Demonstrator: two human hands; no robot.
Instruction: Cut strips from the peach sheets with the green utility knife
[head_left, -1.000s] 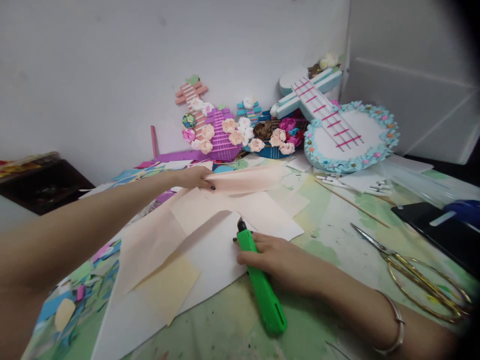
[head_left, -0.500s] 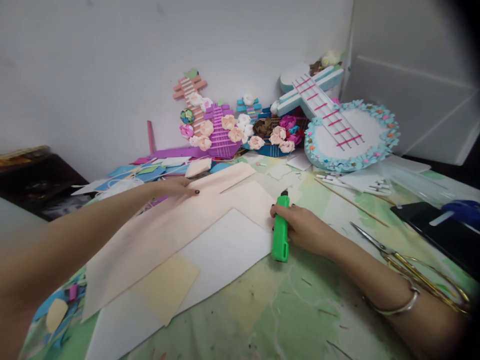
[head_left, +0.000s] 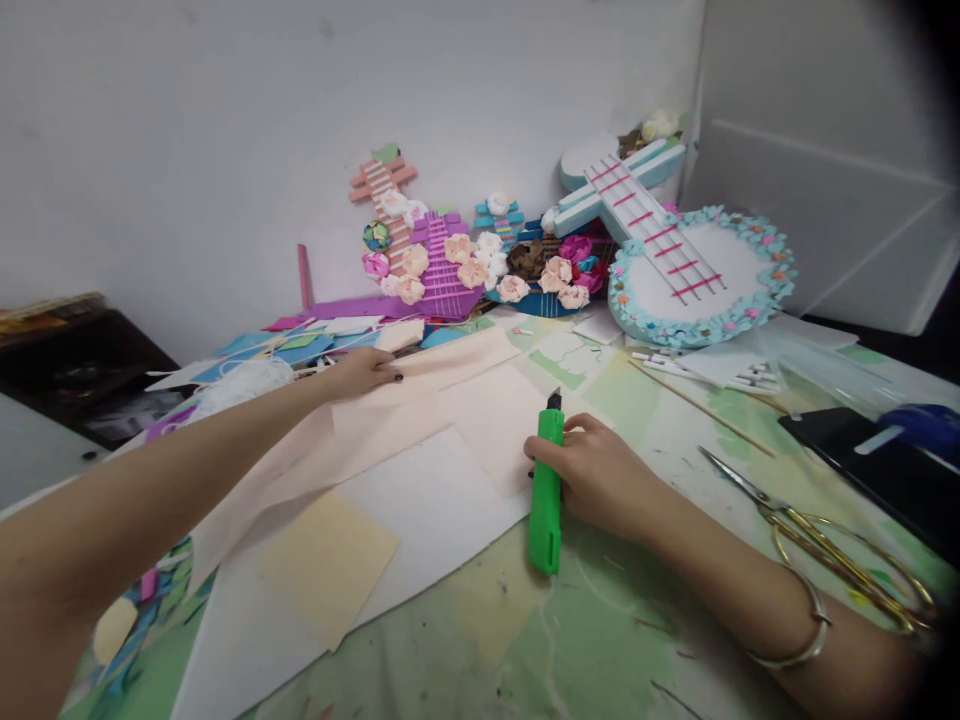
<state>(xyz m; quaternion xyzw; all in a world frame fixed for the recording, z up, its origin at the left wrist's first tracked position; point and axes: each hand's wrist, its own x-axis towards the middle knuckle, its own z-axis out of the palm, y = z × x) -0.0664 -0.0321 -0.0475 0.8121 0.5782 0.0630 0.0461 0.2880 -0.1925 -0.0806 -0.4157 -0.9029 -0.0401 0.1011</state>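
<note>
My left hand (head_left: pixel 367 374) is closed on the edge of a large sheet of pale peach paper (head_left: pixel 409 420), whose near left part is lifted and buckled under my forearm. A slit shows in its far part. My right hand (head_left: pixel 596 465) grips a green utility knife (head_left: pixel 546 500) with its dark tip pointing away from me, close to the sheet's right side. Partly under the peach paper lies a white board (head_left: pixel 435 530), with a small cream paper piece (head_left: pixel 334 560) on it. Gold-handled scissors (head_left: pixel 787 515) rest beyond my right forearm.
Several decorated toy string instruments, among them a light-blue banjo shape (head_left: pixel 697 270) and a purple one (head_left: pixel 442 260), lean by the wall. A thin stick (head_left: pixel 705 405), a black tablet-like slab (head_left: pixel 862 470) and paper scraps (head_left: pixel 300 345) lie on the green-patterned table (head_left: pixel 480 660).
My right hand has drawn the knife toward me and slightly left, and its tip shows more plainly. The peach paper has shifted and its near left part has risen off the white board.
</note>
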